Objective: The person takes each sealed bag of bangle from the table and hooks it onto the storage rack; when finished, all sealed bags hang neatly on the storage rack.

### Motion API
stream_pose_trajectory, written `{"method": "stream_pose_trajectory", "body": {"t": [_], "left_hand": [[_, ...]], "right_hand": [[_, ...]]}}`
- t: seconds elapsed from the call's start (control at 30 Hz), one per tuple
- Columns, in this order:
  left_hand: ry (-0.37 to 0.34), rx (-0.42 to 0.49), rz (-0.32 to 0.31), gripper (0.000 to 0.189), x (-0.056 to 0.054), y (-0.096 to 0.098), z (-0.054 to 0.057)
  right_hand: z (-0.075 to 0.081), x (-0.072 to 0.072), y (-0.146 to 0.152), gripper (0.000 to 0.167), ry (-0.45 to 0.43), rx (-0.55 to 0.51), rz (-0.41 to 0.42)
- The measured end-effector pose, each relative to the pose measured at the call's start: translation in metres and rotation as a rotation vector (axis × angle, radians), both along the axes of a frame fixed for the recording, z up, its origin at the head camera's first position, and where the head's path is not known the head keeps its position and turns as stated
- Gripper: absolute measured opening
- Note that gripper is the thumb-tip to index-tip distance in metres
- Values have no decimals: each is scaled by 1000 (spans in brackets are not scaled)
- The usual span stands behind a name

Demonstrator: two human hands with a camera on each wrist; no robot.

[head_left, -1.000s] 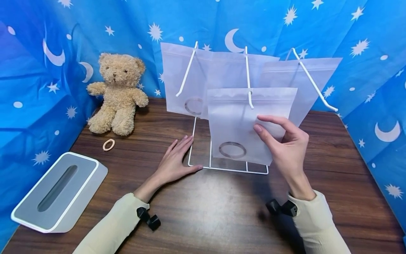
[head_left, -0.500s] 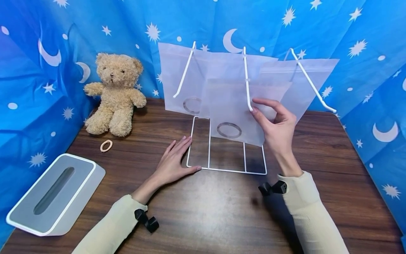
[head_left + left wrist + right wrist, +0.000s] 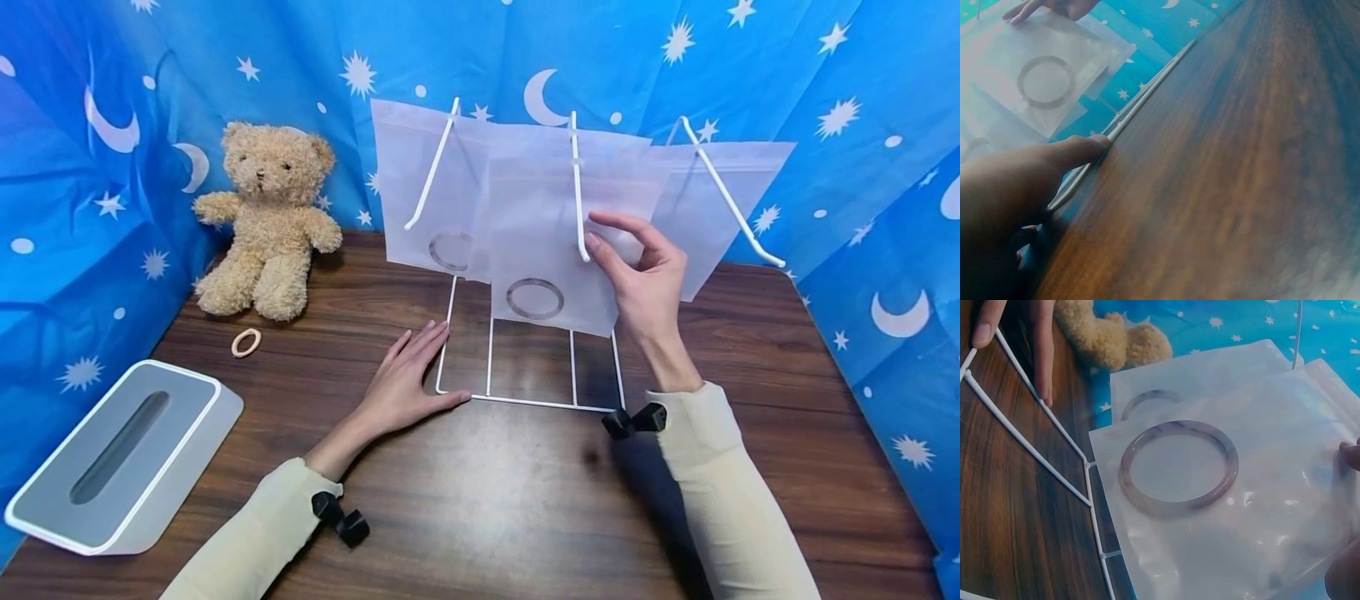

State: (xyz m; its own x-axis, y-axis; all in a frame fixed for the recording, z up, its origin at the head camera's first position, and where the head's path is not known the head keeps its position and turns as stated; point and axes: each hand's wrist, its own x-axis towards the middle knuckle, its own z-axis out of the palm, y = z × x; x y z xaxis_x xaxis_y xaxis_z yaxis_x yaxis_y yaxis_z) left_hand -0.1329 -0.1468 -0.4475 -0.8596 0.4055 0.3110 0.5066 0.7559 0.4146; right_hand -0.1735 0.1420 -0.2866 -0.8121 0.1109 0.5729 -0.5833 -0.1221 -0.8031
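My right hand (image 3: 648, 279) pinches a translucent zip bag (image 3: 555, 250) near the tip of the middle hook (image 3: 577, 200) of a white wire rack. The bag hangs on that hook, with a marbled bangle (image 3: 1179, 469) lying flat in its lower part. Behind it are more zip bags; the left one (image 3: 420, 183) shows another bangle (image 3: 451, 251), and the right one (image 3: 720, 200) hangs on the right hook (image 3: 735, 192). My left hand (image 3: 405, 379) lies with fingers extended at the left side of the rack's base (image 3: 540, 402), thumb along the front wire.
At the back left sits a teddy bear (image 3: 270, 217), with a small beige ring (image 3: 245, 342) in front of it. A grey and white tissue box (image 3: 127, 458) stands at the table's left. A blue curtain (image 3: 750, 83) with stars and moons surrounds the wooden table (image 3: 495, 508).
My right hand has moved up and away from me, and the pinched bag has slid back along the middle hook. The left hand stays at the base while the view shifts slightly.
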Motion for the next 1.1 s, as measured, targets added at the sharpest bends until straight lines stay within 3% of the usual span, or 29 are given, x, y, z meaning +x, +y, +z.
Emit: {"method": "stream_pose_trajectory", "body": {"t": [0.3,0.57,0.73,0.9,1.1], "left_hand": [[-1,4,2,101,1,2,-2],[1,8,8,102,-3,1,-1],[-3,6,12,101,-3,2,-1],[-10,4,13,101,-5,3,-1],[-11,-5,10,102,-10,5,-1]], "right_hand": [[-1,-3,3,27,-3,25,41],[-6,-13,9,37,-7,56,154],[-7,-17,11,39,-20,64,176],[-3,-10,16,39,37,178,146],[2,9,33,40,122,443,-12]]}}
